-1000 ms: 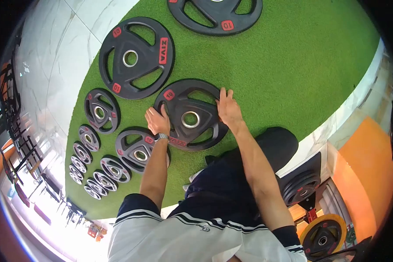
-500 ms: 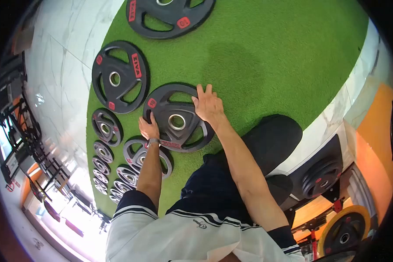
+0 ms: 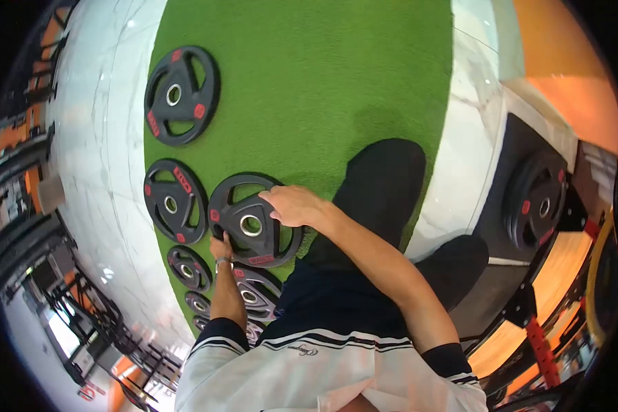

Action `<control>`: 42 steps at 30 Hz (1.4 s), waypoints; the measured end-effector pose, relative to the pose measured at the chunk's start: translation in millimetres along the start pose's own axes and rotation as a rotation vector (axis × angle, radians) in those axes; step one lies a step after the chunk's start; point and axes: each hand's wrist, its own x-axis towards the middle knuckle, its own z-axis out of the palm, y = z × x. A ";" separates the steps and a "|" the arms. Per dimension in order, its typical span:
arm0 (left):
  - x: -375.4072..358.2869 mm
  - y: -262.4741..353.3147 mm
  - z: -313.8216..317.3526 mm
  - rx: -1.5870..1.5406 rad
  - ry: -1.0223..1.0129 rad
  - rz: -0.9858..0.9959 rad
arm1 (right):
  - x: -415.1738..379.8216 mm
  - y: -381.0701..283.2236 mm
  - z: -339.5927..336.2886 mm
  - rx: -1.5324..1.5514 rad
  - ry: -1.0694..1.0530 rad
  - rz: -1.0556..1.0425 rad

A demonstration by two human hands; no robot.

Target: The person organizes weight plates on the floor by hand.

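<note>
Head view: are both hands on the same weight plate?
Yes, the left hand grips the lower edge and the right hand the upper edge of one black weight plate on the green turf.

Plate (image 3: 250,221) now lifted by hands (image 3: 292,204)

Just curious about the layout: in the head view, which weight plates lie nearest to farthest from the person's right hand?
1. The plate under the right hand, gripped at its rim.
2. The plate beside it, toward the white floor.
3. The lone plate farther up the green turf.
</note>
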 end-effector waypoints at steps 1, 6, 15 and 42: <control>-1.1 -6.0 -5.5 0.001 0.007 0.038 | -17.3 -0.2 -4.4 0.077 0.108 -0.055; -20.3 19.6 -53.7 -0.059 0.096 0.035 | -78.5 8.7 -32.0 0.189 0.417 -0.132; -36.0 130.0 -185.1 -0.153 0.364 0.259 | -143.4 42.1 -54.8 0.322 0.634 -0.179; -180.2 330.1 -232.9 -0.341 0.099 0.881 | -83.4 51.9 -121.0 0.191 0.887 -0.237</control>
